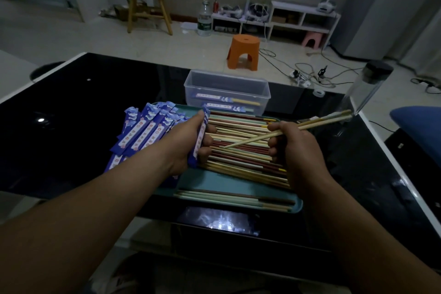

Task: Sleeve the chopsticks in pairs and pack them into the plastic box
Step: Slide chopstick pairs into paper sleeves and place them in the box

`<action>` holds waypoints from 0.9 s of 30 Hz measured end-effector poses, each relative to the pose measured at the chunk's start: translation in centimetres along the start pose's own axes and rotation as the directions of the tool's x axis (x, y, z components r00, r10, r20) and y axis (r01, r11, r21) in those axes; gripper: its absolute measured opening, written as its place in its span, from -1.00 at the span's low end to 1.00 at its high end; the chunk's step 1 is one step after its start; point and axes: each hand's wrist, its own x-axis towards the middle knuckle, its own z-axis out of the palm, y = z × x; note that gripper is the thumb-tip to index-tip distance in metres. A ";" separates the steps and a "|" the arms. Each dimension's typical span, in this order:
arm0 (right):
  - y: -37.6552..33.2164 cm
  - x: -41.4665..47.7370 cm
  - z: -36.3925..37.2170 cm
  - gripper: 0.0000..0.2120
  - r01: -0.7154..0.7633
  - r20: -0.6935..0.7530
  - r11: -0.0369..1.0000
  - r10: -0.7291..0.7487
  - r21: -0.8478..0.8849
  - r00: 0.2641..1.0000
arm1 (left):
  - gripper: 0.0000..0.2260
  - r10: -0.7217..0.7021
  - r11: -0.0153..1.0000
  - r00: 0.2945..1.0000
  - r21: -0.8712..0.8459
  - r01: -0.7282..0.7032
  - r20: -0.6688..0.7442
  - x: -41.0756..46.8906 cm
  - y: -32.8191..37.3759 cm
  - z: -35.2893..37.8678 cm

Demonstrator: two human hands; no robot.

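1. Dim room with a pale tiled floor; an orange stool (243, 51), a wooden chair (145, 0) and a large water bottle (204, 19) stand beyond a glossy black surface (83, 107).
2. On the surface lies a teal tray (214, 184), close to the person.
3. A heap of loose chopsticks (241, 148), in cream, pale green and dark red, fills the middle and right of the tray. A smaller row of chopsticks (233, 198) lies along its near edge.
4. A fanned stack of blue patterned paper sleeves (145, 131) overlaps the left side of the tray.
5. The left hand (188, 141) is curled round one blue sleeve (200, 138), holding it nearly upright above the heap.
6. The right hand (293, 148) grips a pair of pale chopsticks (317, 123); their thin tips point left toward the sleeve but stop short of it, and the thick ends rise to the right.
7. A clear plastic box (238, 89) sits just behind the tray, lid off, with a few sleeved pairs (224, 105) lying flat inside.
8. A tall clear jar with a black lid (367, 88) stands at the far right edge of the surface.
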 end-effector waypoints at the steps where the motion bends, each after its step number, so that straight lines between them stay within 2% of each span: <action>1: -0.1 0.1 0.0 -0.78 0.003 -0.010 1.000 -0.003 0.011 1.000 | -0.54 0.009 1.000 1.000 0.008 -0.009 0.004 0.1 -0.1 0.0; 5: -0.4 0.2 -0.1 -0.78 0.004 0.005 0.999 -0.004 0.049 1.000 | -0.56 0.089 0.953 0.996 0.292 -0.087 0.005 -0.6 -0.4 0.5; 7: -0.3 0.2 0.0 -0.78 0.009 0.020 0.999 -0.009 0.043 1.000 | -0.59 0.098 0.916 0.993 0.384 -0.113 0.060 -1.2 -0.6 0.8; 10: -0.1 0.1 0.3 -0.78 0.007 0.027 0.998 -0.008 0.058 1.000 | -0.80 0.109 0.908 0.977 0.382 -0.173 0.183 -2.0 -0.6 1.5; 14: 0.3 0.1 0.4 -0.82 -0.052 0.078 0.996 0.046 0.078 0.996 | -0.87 0.163 0.901 0.961 0.363 -0.237 0.221 -2.1 -0.8 2.0; 16: 0.5 0.0 0.5 -0.79 -0.080 0.125 0.996 0.074 0.044 0.989 | -0.84 0.165 0.896 0.962 0.374 -0.239 0.218 -2.2 -0.9 2.0; 19: 0.3 0.3 0.0 -0.77 -0.062 0.079 0.997 0.059 0.046 0.995 | -0.59 0.162 0.854 0.971 0.469 -0.227 0.175 -2.4 -0.6 1.8; 20: 0.0 0.5 -0.2 -0.76 -0.057 0.060 0.997 0.054 0.048 0.997 | -0.57 0.171 0.832 0.970 0.504 -0.235 0.170 -2.4 -0.5 1.6; 22: -0.4 0.6 -0.8 -0.76 -0.055 0.037 0.997 0.053 0.046 0.998 | -0.63 0.214 0.771 0.959 0.570 -0.283 0.186 -2.3 -0.6 1.0; 23: -0.5 0.6 -1.1 -0.75 -0.058 0.028 0.997 0.057 0.045 0.998 | -0.68 0.252 0.710 0.947 0.626 -0.321 0.200 -2.2 -0.7 0.7; 27: -0.7 0.3 -1.2 -0.75 -0.055 0.015 0.998 0.054 0.030 0.998 | -0.77 0.415 0.382 0.871 0.818 -0.430 0.264 -1.5 -1.6 -0.1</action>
